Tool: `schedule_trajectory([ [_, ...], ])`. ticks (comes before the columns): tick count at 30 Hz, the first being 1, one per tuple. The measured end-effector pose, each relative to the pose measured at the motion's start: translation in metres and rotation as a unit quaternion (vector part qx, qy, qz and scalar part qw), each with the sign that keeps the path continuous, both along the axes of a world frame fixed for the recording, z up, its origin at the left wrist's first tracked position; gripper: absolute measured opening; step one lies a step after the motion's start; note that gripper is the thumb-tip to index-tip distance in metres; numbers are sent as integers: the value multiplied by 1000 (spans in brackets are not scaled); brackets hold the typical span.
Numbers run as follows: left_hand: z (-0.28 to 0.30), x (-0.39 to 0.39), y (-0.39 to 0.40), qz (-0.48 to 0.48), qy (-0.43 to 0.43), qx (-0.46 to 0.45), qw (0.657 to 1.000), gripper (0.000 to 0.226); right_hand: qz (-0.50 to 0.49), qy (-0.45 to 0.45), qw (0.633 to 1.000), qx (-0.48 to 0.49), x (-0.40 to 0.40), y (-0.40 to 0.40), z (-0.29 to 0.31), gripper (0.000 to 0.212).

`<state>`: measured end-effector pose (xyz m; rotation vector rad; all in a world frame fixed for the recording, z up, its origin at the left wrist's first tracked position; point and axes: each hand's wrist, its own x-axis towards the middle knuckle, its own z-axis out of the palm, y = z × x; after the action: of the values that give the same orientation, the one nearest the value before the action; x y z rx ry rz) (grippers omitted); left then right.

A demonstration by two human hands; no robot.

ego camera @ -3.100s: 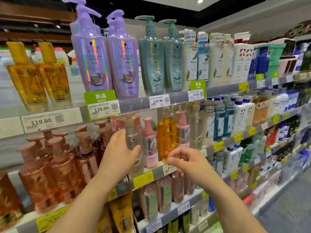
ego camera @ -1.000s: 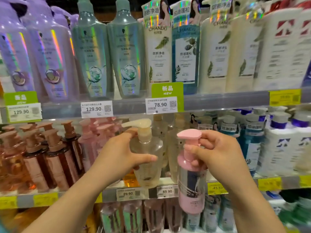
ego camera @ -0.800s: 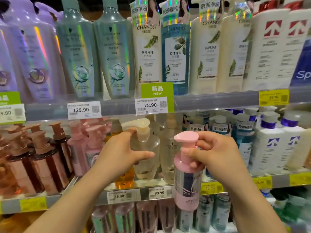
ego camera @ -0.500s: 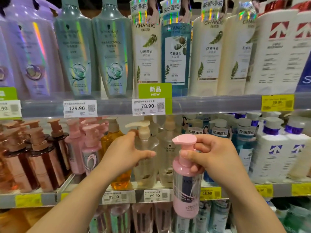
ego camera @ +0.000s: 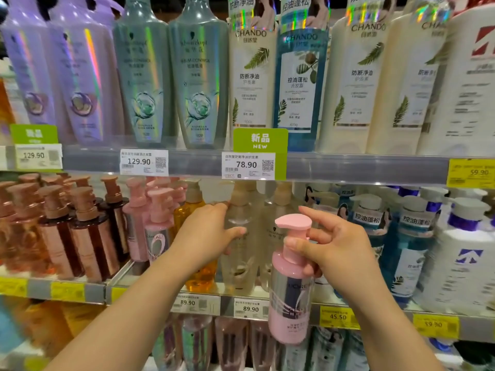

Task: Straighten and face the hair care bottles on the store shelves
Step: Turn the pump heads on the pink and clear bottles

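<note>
Head view: your right hand [ego camera: 337, 247] pinches one pink pump bottle [ego camera: 290, 287] off the shelf edge [ego camera: 150, 293]; left hand [ego camera: 206, 231] wraps one clear bottle [ego camera: 241, 253] among tight neighbours.

Left hand [ego camera: 206, 231] grips clear bottle [ego camera: 241, 253]; right hand [ego camera: 340, 253] holds pink bottle [ego camera: 290, 290]

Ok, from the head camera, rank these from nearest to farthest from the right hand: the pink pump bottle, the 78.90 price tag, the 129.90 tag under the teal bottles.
From the right hand:
1. Pink pump bottle, held by its neck in that hand.
2. 78.90 price tag, up and left on the upper shelf's edge.
3. 129.90 tag, farther left along that edge.
</note>
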<state>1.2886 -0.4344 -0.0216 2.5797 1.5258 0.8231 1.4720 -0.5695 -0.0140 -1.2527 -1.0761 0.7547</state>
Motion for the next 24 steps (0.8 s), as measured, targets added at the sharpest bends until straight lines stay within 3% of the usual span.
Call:
schedule_trajectory([
  [5,-6,-13,-10,-1,-5,27,1000,65,46,-10,999,10,-11,11,2,54],
  [8,-5,-34,-25,-34,-72,42,996,50,75,-28,997,14,-24,22,4,51],
  [10,-5,-51,-35,-76,-122,-6,990,45,95,-38,995,22,-36,30,6,49],
  [14,-8,-80,-50,-145,-146,-115,972,60,152,-31,987,47,-71,48,9,47],
  [17,-12,-104,-50,-125,-161,-97,974,57,203,-18,977,65,-102,61,9,46],
  [24,-16,-178,-33,-24,-166,-43,985,79,250,-32,964,85,-175,103,9,46],
])
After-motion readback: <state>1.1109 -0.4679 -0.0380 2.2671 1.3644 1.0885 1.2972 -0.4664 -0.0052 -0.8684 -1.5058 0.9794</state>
